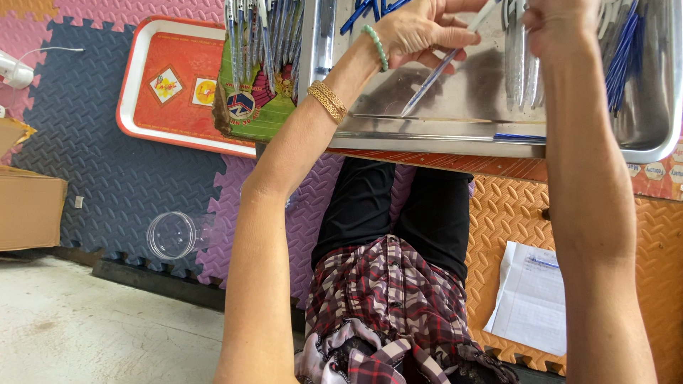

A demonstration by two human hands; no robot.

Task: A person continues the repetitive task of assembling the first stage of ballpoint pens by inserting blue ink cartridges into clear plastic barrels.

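My left hand (420, 32) reaches over a shiny steel tray (455, 139) and is closed on a clear pen with a blue tip (430, 78), which slants down toward the tray floor. A green bead bracelet and a gold bangle ring that wrist. My right hand (558, 25) is at the top edge, fingers curled over a bundle of clear pen barrels (519, 71) lying in the tray; whether it grips them is unclear. Blue pens (622, 60) pile at the tray's right side.
A red tray (178, 117) lies left of the steel one, with a colourful packet of pens (260, 64) resting on its edge. A clear plastic cup (171, 235) lies on the foam mat floor. A cardboard box (28, 210) is at left, paper sheets (530, 295) at right.
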